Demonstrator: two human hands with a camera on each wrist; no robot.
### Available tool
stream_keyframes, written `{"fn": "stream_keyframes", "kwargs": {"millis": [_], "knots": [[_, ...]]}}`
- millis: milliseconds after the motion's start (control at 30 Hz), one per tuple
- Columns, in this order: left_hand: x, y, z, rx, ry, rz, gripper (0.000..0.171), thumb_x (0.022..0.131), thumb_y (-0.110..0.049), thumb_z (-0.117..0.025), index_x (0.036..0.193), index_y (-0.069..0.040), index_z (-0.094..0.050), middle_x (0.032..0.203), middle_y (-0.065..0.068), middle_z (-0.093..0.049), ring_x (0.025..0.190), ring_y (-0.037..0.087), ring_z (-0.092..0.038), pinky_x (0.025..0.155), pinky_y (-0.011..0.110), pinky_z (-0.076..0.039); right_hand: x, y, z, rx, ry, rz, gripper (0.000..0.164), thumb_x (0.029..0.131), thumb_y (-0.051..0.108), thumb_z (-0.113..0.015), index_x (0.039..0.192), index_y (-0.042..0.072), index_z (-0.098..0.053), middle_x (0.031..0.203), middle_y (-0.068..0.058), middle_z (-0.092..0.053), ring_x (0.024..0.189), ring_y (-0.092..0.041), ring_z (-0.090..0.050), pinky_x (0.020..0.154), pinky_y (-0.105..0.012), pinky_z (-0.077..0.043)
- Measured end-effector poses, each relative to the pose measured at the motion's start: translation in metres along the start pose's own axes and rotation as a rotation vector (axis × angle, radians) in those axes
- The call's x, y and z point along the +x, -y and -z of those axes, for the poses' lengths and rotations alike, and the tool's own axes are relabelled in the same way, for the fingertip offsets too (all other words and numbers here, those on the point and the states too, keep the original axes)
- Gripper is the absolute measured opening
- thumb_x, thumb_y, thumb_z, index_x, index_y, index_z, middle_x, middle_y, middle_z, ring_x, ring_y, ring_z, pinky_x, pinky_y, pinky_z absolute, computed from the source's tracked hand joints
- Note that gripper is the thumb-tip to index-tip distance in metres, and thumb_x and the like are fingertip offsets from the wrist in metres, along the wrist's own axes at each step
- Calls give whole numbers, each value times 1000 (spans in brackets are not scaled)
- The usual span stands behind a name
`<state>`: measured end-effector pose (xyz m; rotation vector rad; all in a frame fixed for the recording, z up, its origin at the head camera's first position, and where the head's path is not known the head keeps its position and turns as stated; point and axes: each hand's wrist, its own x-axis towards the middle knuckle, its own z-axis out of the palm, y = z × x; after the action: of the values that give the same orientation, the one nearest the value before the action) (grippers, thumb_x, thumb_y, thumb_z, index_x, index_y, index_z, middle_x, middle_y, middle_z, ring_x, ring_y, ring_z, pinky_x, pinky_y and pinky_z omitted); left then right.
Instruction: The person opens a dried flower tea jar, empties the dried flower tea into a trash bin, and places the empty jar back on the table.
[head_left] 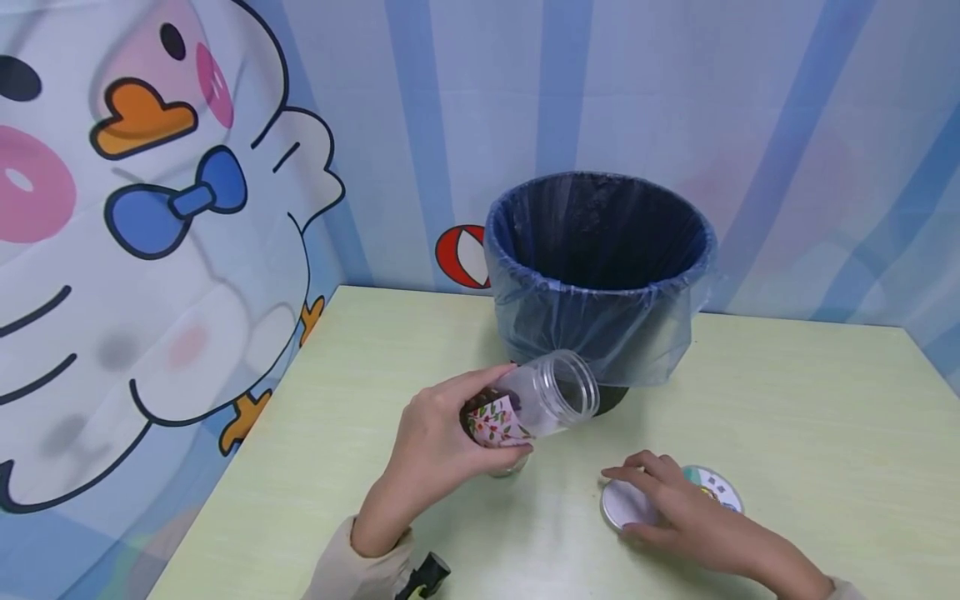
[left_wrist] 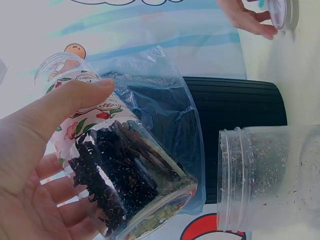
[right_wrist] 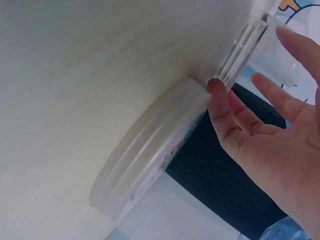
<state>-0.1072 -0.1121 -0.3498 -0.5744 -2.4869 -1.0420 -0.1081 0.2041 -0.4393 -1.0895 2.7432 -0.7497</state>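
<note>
My left hand (head_left: 442,442) grips a clear jar (left_wrist: 135,175) with a flowered label, tilted so its open mouth points toward the bin. Dark dried bits, like loose tea, lie at the jar's bottom end. Below it a second clear jar (left_wrist: 270,175) stands upright, uncapped, with small crumbs clinging inside. Over on the right, my right hand (head_left: 675,508) is spread over a silver lid (head_left: 626,506) on the table. Its fingers look loosely bent around the lid's rim; firm contact is unclear. Partly under that hand lies another lid (head_left: 723,487) with a printed top.
A black bin (left_wrist: 235,105) lined with a bluish see-through bag (head_left: 592,325) stands behind the jars at the table's back edge. The pale table (head_left: 817,417) extends to both sides. A cartoon-printed cloth (head_left: 465,100) hangs behind and at the left.
</note>
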Motion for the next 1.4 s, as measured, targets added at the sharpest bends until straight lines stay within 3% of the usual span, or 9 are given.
{"fn": "stream_keyframes", "kwargs": {"millis": [400, 700, 1133, 1400], "knots": [[0, 2, 3, 7, 1, 10, 75, 62, -31, -97, 129, -22, -66, 115, -7, -70, 95, 6, -63, 76, 29, -54, -3, -9, 14, -7, -165, 66, 46, 90, 27, -76, 132, 13, -61, 123, 6, -55, 111, -13, -50, 85, -35, -51], [1, 4, 6, 3, -19, 10, 75, 61, -29, -97, 129, -22, -67, 115, -7, -70, 96, 6, -64, 76, 30, -54, -4, -20, 28, 175, -184, -9, 51, 93, 17, -72, 138, 9, -52, 125, -9, -59, 103, -27, -57, 72, -29, -53], [-1, 6, 9, -24, -28, 8, 74, 62, -28, -96, 129, -21, -66, 116, -7, -70, 97, 7, -63, 78, 31, -54, -4, -27, 52, 168, -248, -175, 55, 95, 17, -70, 143, 5, -46, 122, -12, -60, 101, -26, -60, 75, -29, -55], [-2, 7, 12, -11, -42, 23, 74, 61, -28, -97, 129, -21, -66, 116, -7, -70, 97, 7, -64, 77, 32, -54, -6, -28, 63, 157, -323, -171, 50, 96, 15, -68, 140, 4, -49, 119, -11, -62, 99, -5, -59, 77, -23, -54]]}}
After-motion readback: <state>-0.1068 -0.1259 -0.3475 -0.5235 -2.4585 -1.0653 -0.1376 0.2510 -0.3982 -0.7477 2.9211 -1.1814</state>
